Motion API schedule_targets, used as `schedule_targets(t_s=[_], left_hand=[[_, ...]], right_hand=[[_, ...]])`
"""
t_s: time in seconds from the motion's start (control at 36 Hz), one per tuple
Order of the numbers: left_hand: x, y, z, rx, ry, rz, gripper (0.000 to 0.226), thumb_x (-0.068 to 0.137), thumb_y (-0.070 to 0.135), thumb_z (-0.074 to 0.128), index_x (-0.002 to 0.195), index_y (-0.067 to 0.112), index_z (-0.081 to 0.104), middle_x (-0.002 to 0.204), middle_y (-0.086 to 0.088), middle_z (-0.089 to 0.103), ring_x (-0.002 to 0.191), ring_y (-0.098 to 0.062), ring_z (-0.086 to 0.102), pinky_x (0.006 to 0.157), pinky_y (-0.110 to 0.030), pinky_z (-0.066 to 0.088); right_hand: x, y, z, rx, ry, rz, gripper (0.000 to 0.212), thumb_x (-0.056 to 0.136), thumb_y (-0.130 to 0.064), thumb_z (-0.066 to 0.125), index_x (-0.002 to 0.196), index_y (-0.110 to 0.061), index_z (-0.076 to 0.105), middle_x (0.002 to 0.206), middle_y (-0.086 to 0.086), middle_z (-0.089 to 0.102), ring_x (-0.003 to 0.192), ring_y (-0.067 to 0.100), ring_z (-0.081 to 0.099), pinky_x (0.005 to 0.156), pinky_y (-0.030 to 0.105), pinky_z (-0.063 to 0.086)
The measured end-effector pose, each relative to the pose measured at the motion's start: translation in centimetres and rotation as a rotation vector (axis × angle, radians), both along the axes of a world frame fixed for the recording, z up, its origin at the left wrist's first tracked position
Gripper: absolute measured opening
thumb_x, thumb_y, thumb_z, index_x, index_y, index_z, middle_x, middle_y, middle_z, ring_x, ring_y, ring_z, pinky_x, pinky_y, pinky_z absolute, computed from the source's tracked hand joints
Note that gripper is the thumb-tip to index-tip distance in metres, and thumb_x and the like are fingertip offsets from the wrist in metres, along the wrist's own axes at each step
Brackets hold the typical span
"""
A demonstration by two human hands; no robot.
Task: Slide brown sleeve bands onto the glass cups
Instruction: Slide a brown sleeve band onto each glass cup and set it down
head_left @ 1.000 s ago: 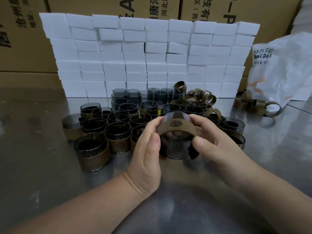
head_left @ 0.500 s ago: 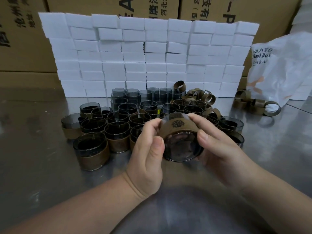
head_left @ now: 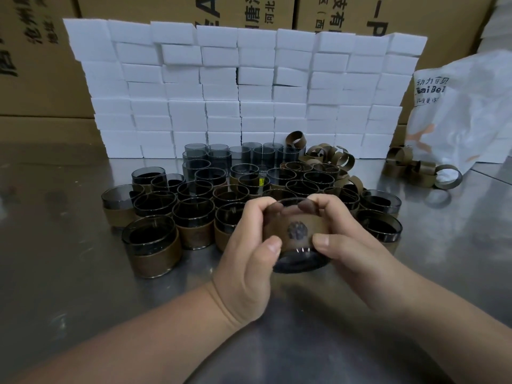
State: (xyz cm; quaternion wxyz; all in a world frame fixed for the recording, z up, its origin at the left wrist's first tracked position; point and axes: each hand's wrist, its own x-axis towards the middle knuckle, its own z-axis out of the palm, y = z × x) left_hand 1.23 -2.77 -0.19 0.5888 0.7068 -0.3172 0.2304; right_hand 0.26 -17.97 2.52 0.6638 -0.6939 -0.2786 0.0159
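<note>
Brown band (head_left: 297,231), with its printed emblem facing me, sits around the one glass cup (head_left: 299,264) that is held between both hands. It is above the steel table (head_left: 69,286), just in front of the crowd of cups. The left hand (head_left: 246,261) and the right hand (head_left: 357,256) both grip it. The thumbs press on the front of the band, and the other fingers are curled behind the glass and show through it.

The cup is tilted: its axis leans away from me, with the mouth up and far and the dark base low and toward the camera.

On the table the sleeved cups (head_left: 151,245) stand mouth up, and inside them I see only dark glass. Behind them, bare cups (head_left: 216,156) stand before a wall of white blocks (head_left: 238,87). There are well over thirty cups, but I cannot tell the exact number. Loose bands lie in two heaps, one heap (head_left: 329,156) beside the bare cups and a second heap (head_left: 415,170) near the single white bag (head_left: 465,115). The content of the bag is hidden.
</note>
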Motion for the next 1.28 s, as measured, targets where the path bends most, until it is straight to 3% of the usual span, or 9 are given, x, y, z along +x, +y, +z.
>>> schedule_targets(t_s=[0.08,0.25,0.33,0.47,0.64,0.75,0.83,0.97,1.28], left_hand=[[-0.3,-0.1,0.2,0.097,-0.1,0.091,0.028,0.079,0.041,0.031,0.097,0.022,0.042,0.084,0.002,0.05,0.077,-0.01,0.048,0.071,-0.026,0.04],[-0.9,-0.3,0.5,0.172,-0.139,0.152,0.019,0.078,0.042,0.032,0.084,0.025,0.038,0.073,0.006,0.042,0.066,-0.008,0.041,0.062,-0.025,0.036],[-1.0,-0.4,0.5,0.194,-0.138,0.175,0.031,0.077,0.044,0.032,0.081,0.015,0.043,0.071,0.003,0.044,0.064,-0.013,0.043,0.06,-0.031,0.037],[-1.0,-0.5,0.9,0.22,-0.196,0.151,0.043,0.08,0.037,0.033,0.086,0.0,0.053,0.079,-0.009,0.054,0.074,-0.026,0.052,0.066,-0.044,0.043],[-1.3,-0.8,0.6,0.087,-0.123,0.023,0.026,0.077,0.029,0.035,0.092,0.014,0.051,0.081,-0.003,0.053,0.074,-0.017,0.052,0.067,-0.029,0.043],[-1.1,-0.6,0.7,0.08,-0.103,-0.003,0.018,0.073,0.029,0.037,0.083,0.018,0.049,0.072,0.004,0.049,0.067,-0.008,0.047,0.062,-0.022,0.039],[-0.8,-0.3,0.8,0.103,-0.122,-0.007,0.011,0.075,0.028,0.037,0.076,0.021,0.045,0.067,0.008,0.044,0.063,-0.005,0.042,0.06,-0.02,0.036],[-0.5,-0.1,0.8,0.143,-0.137,-0.004,0.011,0.079,0.029,0.038,0.074,0.021,0.043,0.065,0.01,0.041,0.06,-0.003,0.04,0.059,-0.02,0.034],[-0.8,-0.1,1.1,0.158,-0.174,0.007,0.018,0.085,0.027,0.035,0.068,0.025,0.038,0.059,0.015,0.035,0.055,0.0,0.037,0.056,-0.018,0.03]], right_hand=[[-0.6,0.3,0.1,-0.173,-0.142,-0.12,0.03,0.065,-0.052,0.054,0.091,-0.037,0.051,0.084,-0.016,0.057,0.078,0.002,0.053,0.071,0.023,0.045],[-0.7,0.5,0.1,-0.246,-0.365,-0.365,0.036,0.069,-0.056,0.048,0.082,-0.023,0.056,0.075,-0.006,0.054,0.07,0.006,0.051,0.063,0.023,0.043],[-0.7,0.5,0.2,-0.185,-0.365,-0.35,0.033,0.073,-0.051,0.046,0.078,-0.02,0.057,0.075,0.0,0.055,0.067,0.005,0.05,0.061,0.021,0.042],[-0.8,0.5,0.2,-0.198,-0.401,-0.351,0.026,0.077,-0.048,0.045,0.078,-0.027,0.06,0.074,-0.006,0.059,0.069,0.009,0.054,0.063,0.025,0.042],[-0.9,0.6,-0.1,-0.217,-0.432,-0.342,0.023,0.077,-0.047,0.045,0.068,-0.026,0.053,0.064,-0.008,0.052,0.055,0.002,0.047,0.051,0.012,0.035],[-0.6,0.5,-0.3,-0.218,-0.366,-0.304,0.028,0.072,-0.05,0.047,0.064,-0.024,0.051,0.06,-0.01,0.052,0.054,0.0,0.045,0.051,0.011,0.035],[-0.5,0.6,-0.3,-0.23,-0.348,-0.273,0.02,0.071,-0.054,0.049,0.072,-0.035,0.056,0.059,-0.014,0.054,0.053,-0.002,0.047,0.051,0.01,0.036],[-0.3,0.6,-0.3,-0.219,-0.32,-0.223,0.015,0.069,-0.054,0.051,0.071,-0.041,0.058,0.059,-0.017,0.055,0.054,-0.002,0.048,0.052,0.011,0.037],[-0.2,0.4,-0.3,-0.242,-0.336,-0.213,0.023,0.071,-0.053,0.05,0.065,-0.032,0.057,0.056,-0.017,0.054,0.052,-0.002,0.048,0.051,0.01,0.036]])
